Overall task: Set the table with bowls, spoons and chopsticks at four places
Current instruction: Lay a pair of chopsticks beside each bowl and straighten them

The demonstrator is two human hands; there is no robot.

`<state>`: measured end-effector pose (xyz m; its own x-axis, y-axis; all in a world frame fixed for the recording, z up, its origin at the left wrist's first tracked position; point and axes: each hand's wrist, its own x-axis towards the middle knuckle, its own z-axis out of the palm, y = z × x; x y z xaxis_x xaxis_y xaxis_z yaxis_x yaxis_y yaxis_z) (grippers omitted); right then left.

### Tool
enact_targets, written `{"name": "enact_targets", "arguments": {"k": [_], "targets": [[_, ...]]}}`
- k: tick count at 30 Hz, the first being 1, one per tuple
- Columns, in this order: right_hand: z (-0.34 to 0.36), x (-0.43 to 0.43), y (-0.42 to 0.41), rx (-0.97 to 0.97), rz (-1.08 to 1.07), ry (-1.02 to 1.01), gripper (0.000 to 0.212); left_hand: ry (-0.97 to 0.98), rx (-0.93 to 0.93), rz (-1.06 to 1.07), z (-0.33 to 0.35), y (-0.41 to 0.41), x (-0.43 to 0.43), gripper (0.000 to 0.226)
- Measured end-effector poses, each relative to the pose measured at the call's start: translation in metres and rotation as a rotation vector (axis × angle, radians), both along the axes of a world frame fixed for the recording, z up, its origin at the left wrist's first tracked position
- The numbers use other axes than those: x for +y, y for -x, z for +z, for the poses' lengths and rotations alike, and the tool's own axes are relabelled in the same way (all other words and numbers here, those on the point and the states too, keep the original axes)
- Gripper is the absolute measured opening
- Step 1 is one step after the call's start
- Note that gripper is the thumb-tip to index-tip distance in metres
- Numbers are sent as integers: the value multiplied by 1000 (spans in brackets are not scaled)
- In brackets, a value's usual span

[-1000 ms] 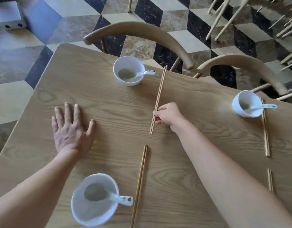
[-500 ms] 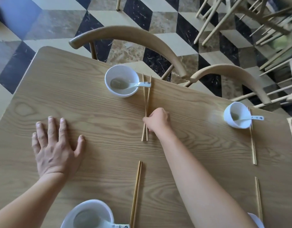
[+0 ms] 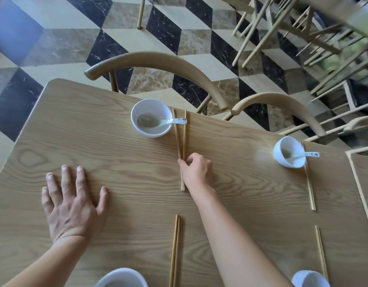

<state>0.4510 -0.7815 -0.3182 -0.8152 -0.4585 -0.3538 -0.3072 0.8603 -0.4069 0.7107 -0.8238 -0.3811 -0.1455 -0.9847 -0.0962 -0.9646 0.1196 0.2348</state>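
A white bowl (image 3: 151,118) with a white spoon (image 3: 174,121) stands at the far edge of the wooden table (image 3: 116,162). Right of it lies a pair of chopsticks (image 3: 181,141), its far ends spread apart. My right hand (image 3: 196,169) pinches the pair near its near end. My left hand (image 3: 72,206) rests flat on the table, fingers spread. A second bowl (image 3: 290,152) with a spoon (image 3: 307,154) and chopsticks (image 3: 309,179) sits far right. Two more bowls (image 3: 122,278) (image 3: 310,279) peek in at the bottom, each with chopsticks (image 3: 174,249) (image 3: 322,251) beside it.
Two wooden chairs with curved backs (image 3: 158,63) (image 3: 282,104) are pushed against the table's far side. More chair legs (image 3: 303,38) stand on the checkered floor at the upper right. A second table edge (image 3: 361,193) adjoins on the right.
My right hand has slid the chopsticks left to lie beside the far bowl, under the spoon's handle, and their far tips have spread apart. My left hand stays flat on the table.
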Motion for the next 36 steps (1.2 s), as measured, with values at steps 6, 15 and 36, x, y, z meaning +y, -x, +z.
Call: {"name": "enact_targets", "arguments": {"k": [6, 15, 36], "targets": [[-6, -5, -2, 3, -14, -26, 27, 8, -8, 0, -3, 0, -1, 86], [-16, -2, 0, -18, -1, 11, 21, 9, 4, 7, -3, 0, 1, 85], [-22, 2, -2, -5, 21, 5, 19, 30, -9, 9, -3, 1, 1, 84]]}}
